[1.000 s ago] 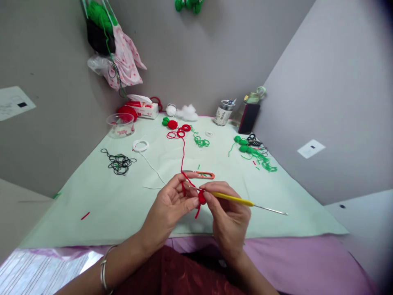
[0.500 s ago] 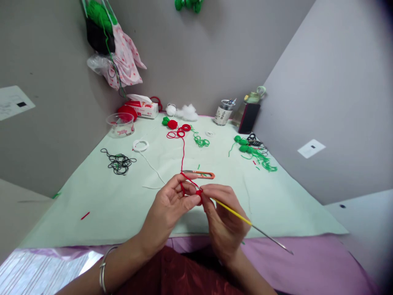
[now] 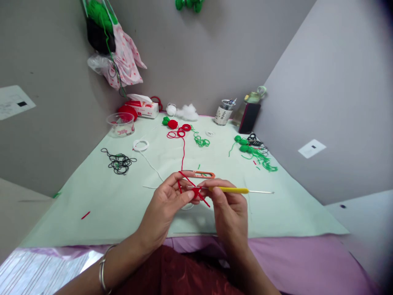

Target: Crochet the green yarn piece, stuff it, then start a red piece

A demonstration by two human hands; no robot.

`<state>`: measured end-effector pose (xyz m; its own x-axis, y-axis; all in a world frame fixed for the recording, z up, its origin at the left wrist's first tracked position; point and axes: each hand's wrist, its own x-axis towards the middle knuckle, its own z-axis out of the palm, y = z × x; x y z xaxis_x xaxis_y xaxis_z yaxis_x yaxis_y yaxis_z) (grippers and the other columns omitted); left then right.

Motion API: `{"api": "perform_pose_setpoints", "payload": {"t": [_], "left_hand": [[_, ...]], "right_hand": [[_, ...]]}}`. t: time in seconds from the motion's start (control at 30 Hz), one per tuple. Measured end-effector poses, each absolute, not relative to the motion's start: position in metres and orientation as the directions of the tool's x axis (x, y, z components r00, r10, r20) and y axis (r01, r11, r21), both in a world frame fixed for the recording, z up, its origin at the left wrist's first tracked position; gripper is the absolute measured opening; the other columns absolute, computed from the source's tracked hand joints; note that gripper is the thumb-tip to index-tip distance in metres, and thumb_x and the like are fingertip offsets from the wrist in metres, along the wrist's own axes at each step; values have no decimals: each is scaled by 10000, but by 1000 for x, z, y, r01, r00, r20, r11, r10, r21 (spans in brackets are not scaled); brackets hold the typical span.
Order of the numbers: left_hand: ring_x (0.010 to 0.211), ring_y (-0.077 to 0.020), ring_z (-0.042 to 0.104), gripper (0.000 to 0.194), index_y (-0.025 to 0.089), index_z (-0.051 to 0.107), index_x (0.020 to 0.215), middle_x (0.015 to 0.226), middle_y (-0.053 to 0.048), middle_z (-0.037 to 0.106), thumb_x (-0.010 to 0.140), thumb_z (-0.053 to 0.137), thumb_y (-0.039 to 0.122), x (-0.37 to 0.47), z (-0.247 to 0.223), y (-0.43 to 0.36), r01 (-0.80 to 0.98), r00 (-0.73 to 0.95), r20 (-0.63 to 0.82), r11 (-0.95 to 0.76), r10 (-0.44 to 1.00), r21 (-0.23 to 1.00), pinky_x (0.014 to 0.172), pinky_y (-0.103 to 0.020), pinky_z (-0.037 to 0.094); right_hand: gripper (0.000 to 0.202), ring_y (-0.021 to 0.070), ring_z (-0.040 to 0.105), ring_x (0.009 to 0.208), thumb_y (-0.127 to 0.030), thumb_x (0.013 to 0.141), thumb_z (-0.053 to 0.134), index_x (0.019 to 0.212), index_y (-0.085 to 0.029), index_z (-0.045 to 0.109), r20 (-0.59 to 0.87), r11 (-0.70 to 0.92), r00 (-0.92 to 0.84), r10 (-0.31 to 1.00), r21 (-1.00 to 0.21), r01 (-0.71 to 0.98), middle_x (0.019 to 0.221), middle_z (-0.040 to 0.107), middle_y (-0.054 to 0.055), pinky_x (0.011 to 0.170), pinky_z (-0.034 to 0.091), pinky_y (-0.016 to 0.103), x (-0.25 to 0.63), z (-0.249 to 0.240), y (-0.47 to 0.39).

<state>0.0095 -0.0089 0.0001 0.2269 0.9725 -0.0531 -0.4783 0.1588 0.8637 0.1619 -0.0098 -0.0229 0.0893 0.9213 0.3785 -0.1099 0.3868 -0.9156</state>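
My left hand [image 3: 167,200] pinches a small red crochet piece [image 3: 195,191] between thumb and fingers. Red yarn [image 3: 183,153] runs from the coils on the table over my raised left index finger to that piece, and a short red tail sticks out at its right. My right hand [image 3: 229,205] grips a crochet hook [image 3: 231,190] by its yellow handle, nearly level. One metal end of the hook meets the red piece; the other points right. Just beyond my fingers lie orange thread snips [image 3: 208,175], their blade end partly hidden by my left index finger.
Black cord [image 3: 119,163] and a white yarn ring [image 3: 141,145] lie left. Further back are a clear tub [image 3: 121,126], a tissue box [image 3: 145,110], a red-and-green crocheted piece [image 3: 172,124] and white stuffing [image 3: 188,112]. Right are green pieces [image 3: 258,156], a pen holder [image 3: 224,112] and a phone [image 3: 249,118].
My right hand has turned the hook from slanting down-right to nearly level. A red yarn tail now shows right of the crochet piece. My left hand has barely moved.
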Motion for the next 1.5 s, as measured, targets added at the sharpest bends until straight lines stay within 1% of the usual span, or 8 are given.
{"api": "perform_pose_setpoints", "payload": {"t": [0.13,0.33,0.53,0.77,1.0,1.2,1.37,1.5], "left_hand": [[802,-126,613,343,221,682,1194,840,6,657,859,753,245,9,-1,-8,-446,189,-40,122,981,887,828,-254,476],[786,-122,590,439,231,667,1231,812,17,656,817,811,255,12,-2,-9,-480,189,-69,153,980,864,781,-238,463],[801,-121,647,391,211,703,1185,885,-3,696,809,808,206,10,4,-6,-582,289,-140,290,947,760,819,-255,513],[848,-132,675,410,215,685,1244,943,-23,706,844,769,202,8,3,-7,-554,291,-111,262,950,790,827,-250,520],[768,-92,638,398,241,682,1252,825,36,620,861,759,233,5,0,-7,-452,210,-34,128,977,883,798,-221,497],[783,-83,612,380,255,697,1215,803,43,621,846,780,227,6,0,-8,-370,126,-8,55,992,927,778,-187,487],[804,-90,609,471,231,688,1247,847,18,667,799,832,254,9,0,-8,-490,200,-85,175,976,854,785,-189,488],[775,-95,601,465,169,713,1229,898,-27,692,786,831,243,8,1,-5,-585,331,-204,370,921,722,765,-207,502]], "right_hand": [[195,169,694,794,-214,1002,553,1019,-255,742,474,476,81,877,-879,-5,942,747,36,739,582,330,160,-19,-13],[470,232,686,1059,-26,893,647,1237,-336,725,803,716,-12,596,-524,461,1174,728,80,859,569,395,152,-22,-19],[258,198,717,998,-134,980,583,1058,-301,764,570,573,90,816,-820,-1,1067,770,40,876,580,367,153,-17,-13],[188,173,699,799,-297,1019,549,1006,-223,721,386,385,44,921,-890,-244,987,761,61,753,580,343,163,-17,-9],[219,153,684,799,-177,1027,498,1053,-230,709,540,535,31,841,-839,102,972,745,44,754,585,318,167,-10,-18],[316,196,713,965,-50,973,501,1199,-210,653,794,778,-168,585,-490,394,1053,755,89,802,603,350,166,-14,-20],[385,239,691,1075,-39,926,596,1256,-214,688,860,749,-239,451,-219,626,1175,723,128,855,607,380,161,-25,-20],[357,214,689,988,-55,939,583,1197,-264,717,854,748,-73,514,-406,525,1113,718,83,786,600,362,160,-23,-20]]}}
